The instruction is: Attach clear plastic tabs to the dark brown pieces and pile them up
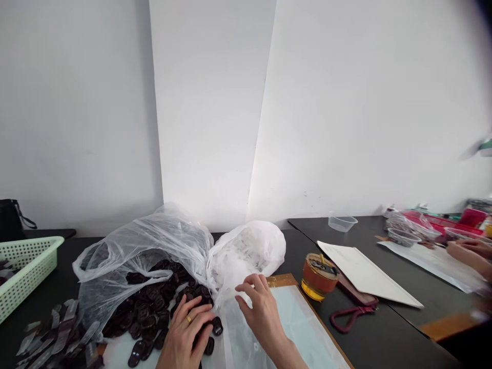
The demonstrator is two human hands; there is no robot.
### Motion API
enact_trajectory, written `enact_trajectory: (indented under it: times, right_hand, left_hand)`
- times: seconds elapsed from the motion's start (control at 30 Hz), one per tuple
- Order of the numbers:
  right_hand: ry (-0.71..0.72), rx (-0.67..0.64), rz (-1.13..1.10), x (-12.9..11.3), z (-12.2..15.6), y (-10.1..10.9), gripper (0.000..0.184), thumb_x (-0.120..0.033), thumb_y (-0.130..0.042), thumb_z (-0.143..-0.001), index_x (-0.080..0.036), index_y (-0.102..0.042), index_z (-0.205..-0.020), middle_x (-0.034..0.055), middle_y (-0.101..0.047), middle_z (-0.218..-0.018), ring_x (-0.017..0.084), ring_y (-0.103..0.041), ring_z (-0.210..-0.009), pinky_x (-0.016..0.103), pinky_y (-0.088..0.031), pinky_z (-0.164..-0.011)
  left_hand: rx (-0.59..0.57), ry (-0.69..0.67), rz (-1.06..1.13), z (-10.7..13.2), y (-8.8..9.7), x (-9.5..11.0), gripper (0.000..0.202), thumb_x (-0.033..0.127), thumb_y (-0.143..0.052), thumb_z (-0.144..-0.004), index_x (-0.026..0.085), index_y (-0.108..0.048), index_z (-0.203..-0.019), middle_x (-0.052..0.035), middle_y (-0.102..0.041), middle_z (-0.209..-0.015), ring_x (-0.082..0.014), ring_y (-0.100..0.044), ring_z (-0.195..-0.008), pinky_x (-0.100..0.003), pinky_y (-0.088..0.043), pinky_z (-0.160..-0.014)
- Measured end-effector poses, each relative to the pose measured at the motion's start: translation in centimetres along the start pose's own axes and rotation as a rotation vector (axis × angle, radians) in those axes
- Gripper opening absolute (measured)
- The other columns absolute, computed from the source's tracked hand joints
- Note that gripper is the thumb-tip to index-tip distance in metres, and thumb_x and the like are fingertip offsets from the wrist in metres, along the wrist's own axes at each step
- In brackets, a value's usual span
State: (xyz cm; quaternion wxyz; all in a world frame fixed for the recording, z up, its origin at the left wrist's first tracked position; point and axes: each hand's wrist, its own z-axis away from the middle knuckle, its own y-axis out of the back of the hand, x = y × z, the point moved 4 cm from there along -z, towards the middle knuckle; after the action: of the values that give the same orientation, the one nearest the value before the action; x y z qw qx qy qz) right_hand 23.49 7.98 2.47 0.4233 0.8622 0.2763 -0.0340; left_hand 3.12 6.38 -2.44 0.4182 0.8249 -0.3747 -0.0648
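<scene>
My left hand (186, 333), with a gold ring on one finger, lies over the near edge of a pile of small dark oval plastic pieces (154, 302). Its fingers are apart on the pieces; some pieces show between thumb and fingers. The pile spills from a clear plastic bag (154, 241). My right hand (259, 312) hovers in front of a white plastic bag (249, 248) with pale contents I cannot make out. Its thumb and fingers are bent and apart, with nothing visible between them. Beneath is a pale sheet (300, 323) on a brown board (282, 280).
A light green basket (33, 266) and clear-and-dark strips (57, 333) are at left. On the right are a round yellow-based container (319, 277), a maroon strapped case (355, 292), a white tray (365, 271) and a clear bowl (342, 222). Another person's hands (471, 256) work far right.
</scene>
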Motion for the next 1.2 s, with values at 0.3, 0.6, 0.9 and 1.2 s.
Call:
enact_trajectory:
  times: [0.3,0.6,0.9,1.2]
  right_hand:
    - [0.069,-0.160,-0.411,-3.4,0.7,0.1,0.024,-0.003,-0.061,-0.078,-0.023,-0.059,-0.091,0.0041,-0.066,-0.094,0.024,-0.060,-0.091,0.036,-0.048,-0.079]
    - [-0.354,-0.283,-0.970,-3.4,1.5,-1.4,0.008,-0.024,-0.077,-0.074,-0.021,-0.073,-0.081,0.0007,-0.071,-0.071,0.017,-0.062,-0.068,0.028,-0.049,-0.066]
    - [-0.592,-0.305,-1.337,-1.2,1.4,-3.4,0.025,-0.034,-0.090,-0.057,-0.020,-0.079,-0.075,-0.0006,-0.068,-0.056,0.012,-0.056,-0.052,0.025,-0.044,-0.056]
    - [-0.634,-0.253,-1.329,-0.6,1.1,-2.7,0.030,-0.031,-0.089,-0.059,-0.020,-0.075,-0.083,-0.0008,-0.068,-0.063,0.013,-0.055,-0.057,0.026,-0.043,-0.057]
  left_hand:
    - [-0.015,0.211,0.225,-0.1,0.9,1.2,0.048,0.026,-0.057,-0.092,0.028,-0.044,-0.139,-0.0096,-0.057,-0.141,-0.0298,-0.043,-0.137,-0.047,-0.050,-0.103]
    - [-0.043,0.280,0.468,-0.5,1.4,1.3,0.031,0.029,-0.048,-0.098,0.031,-0.065,-0.123,-0.0034,-0.075,-0.099,-0.0195,-0.070,-0.091,-0.028,-0.058,-0.082]
    - [-0.059,0.364,0.606,-0.4,1.3,1.0,0.035,0.037,-0.051,-0.095,0.031,-0.064,-0.127,-0.0027,-0.070,-0.085,-0.0168,-0.066,-0.075,-0.024,-0.055,-0.069]
    - [-0.093,0.602,0.900,-0.5,1.1,1.3,0.029,0.037,-0.061,-0.087,0.023,-0.074,-0.109,-0.0022,-0.068,-0.079,-0.0167,-0.063,-0.070,-0.025,-0.052,-0.064]
